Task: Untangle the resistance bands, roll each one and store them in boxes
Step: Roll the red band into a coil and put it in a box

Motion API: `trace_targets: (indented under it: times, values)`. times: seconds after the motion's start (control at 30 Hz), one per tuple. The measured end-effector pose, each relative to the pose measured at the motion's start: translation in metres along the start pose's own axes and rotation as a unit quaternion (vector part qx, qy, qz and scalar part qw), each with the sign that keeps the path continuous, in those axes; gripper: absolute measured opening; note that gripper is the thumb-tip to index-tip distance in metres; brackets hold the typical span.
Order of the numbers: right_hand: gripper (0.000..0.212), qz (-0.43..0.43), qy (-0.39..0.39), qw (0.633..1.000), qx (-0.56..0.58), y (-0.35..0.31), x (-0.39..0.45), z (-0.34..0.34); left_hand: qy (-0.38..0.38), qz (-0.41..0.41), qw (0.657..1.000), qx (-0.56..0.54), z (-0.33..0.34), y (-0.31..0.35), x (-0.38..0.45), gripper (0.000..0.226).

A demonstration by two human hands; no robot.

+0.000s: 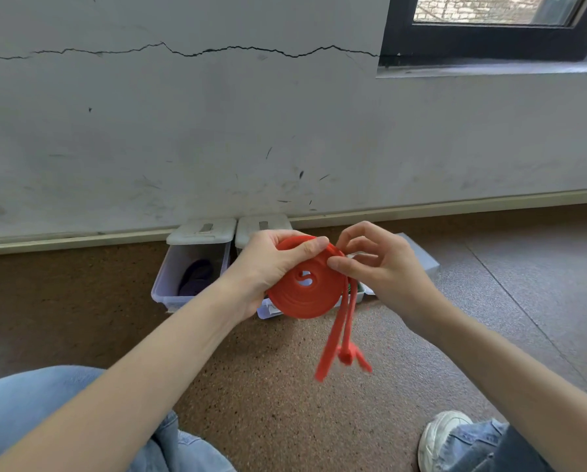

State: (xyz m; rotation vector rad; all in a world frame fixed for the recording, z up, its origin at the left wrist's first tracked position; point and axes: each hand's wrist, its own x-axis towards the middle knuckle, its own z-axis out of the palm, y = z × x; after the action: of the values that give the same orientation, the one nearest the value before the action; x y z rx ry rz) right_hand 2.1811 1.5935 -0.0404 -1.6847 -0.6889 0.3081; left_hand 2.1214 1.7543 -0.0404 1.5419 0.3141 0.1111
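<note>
The person is sitting on the floor (285, 386) and is rolling a red resistance band (307, 291) into a flat coil, held in the air in front of the boxes. The left hand (271, 264) is gripping the coil, with the thumb pressing over its upper edge. The right hand (377, 267) is pinching the band at the right edge of the coil, where the free part is leaving it. Most of this band seems to be rolled already, but two loose tails (339, 338) are hanging down, and there is a knot-like lump near their ends, a little blurred.

By the wall, a clear box (169, 284) with its lid open is holding a dark purple band (197, 275), so I judge one band is stored. A second box (268, 310) is standing just beside it, mostly hidden behind the coil; something green is showing at its right side, but I cannot tell what it is.

What is left, as I judge: winding the tails, perhaps loosening the lump first, then putting the roll in a box. The lump may be disturbing a tidy finish.
</note>
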Motion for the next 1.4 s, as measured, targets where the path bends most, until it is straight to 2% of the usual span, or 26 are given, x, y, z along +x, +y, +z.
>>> trace_targets:
  times: [0.1, 0.2, 0.33, 0.5, 0.57, 0.67, 0.73, 0.83, 0.93, 1.03, 1.13, 1.23, 1.3, 1.4]
  values:
    - [0.017, 0.01, -0.001, 1.0, 0.026, 0.0, 0.0, 0.001, 0.019, 0.034, 0.999, 0.003, 0.001, 0.002, -0.001, 0.031]
    - [0.026, 0.022, 0.003, 0.997, 0.077, -0.003, 0.002, 0.0, 0.056, 0.063, 0.996, -0.039, -0.006, 0.012, 0.003, 0.019]
    - [0.019, 0.024, -0.002, 0.994, 0.104, -0.004, 0.001, 0.007, 0.1, 0.049, 0.988, -0.11, -0.01, 0.016, 0.005, 0.008]
    - [0.011, 0.049, -0.002, 0.991, 0.128, -0.001, -0.002, 0.011, 0.117, 0.03, 0.981, -0.15, 0.0, 0.006, 0.004, 0.009]
    - [0.011, 0.043, 0.004, 0.994, 0.097, -0.002, -0.001, 0.007, 0.104, 0.041, 0.988, -0.107, -0.003, 0.006, 0.005, 0.008]
    - [0.01, 0.018, 0.016, 1.0, 0.014, -0.002, 0.002, 0.003, 0.023, 0.038, 0.999, -0.016, -0.006, 0.006, 0.003, 0.004]
    - [0.009, 0.002, 0.014, 1.0, -0.012, -0.003, 0.003, 0.003, -0.002, 0.009, 0.999, -0.035, -0.001, 0.002, -0.002, 0.015]
    - [0.016, 0.012, -0.004, 0.999, 0.041, -0.004, 0.003, 0.001, 0.044, 0.035, 0.996, -0.062, 0.003, 0.003, -0.002, 0.021]
    - [0.02, 0.032, -0.009, 0.996, 0.079, -0.003, 0.005, -0.003, 0.088, 0.068, 0.991, -0.078, -0.002, 0.01, 0.004, 0.016]
    - [0.018, 0.048, -0.018, 0.996, 0.077, 0.002, 0.005, -0.003, 0.119, 0.053, 0.985, -0.11, -0.003, 0.012, 0.008, 0.007]
    - [0.02, 0.053, -0.029, 0.995, 0.083, 0.005, 0.003, -0.002, 0.063, 0.01, 0.99, -0.123, -0.008, 0.014, 0.006, 0.007]
    - [0.018, 0.036, -0.024, 0.996, 0.074, 0.002, 0.002, -0.004, -0.026, -0.032, 0.996, -0.074, -0.014, 0.014, 0.0, 0.025]
    - [0.018, 0.022, -0.021, 0.998, 0.05, 0.002, 0.002, -0.004, -0.01, -0.042, 0.997, -0.062, -0.014, 0.014, -0.001, 0.026]
    - [0.021, 0.014, -0.011, 0.999, 0.041, 0.0, 0.001, 0.0, 0.055, -0.037, 0.991, -0.12, -0.011, 0.017, 0.002, 0.011]
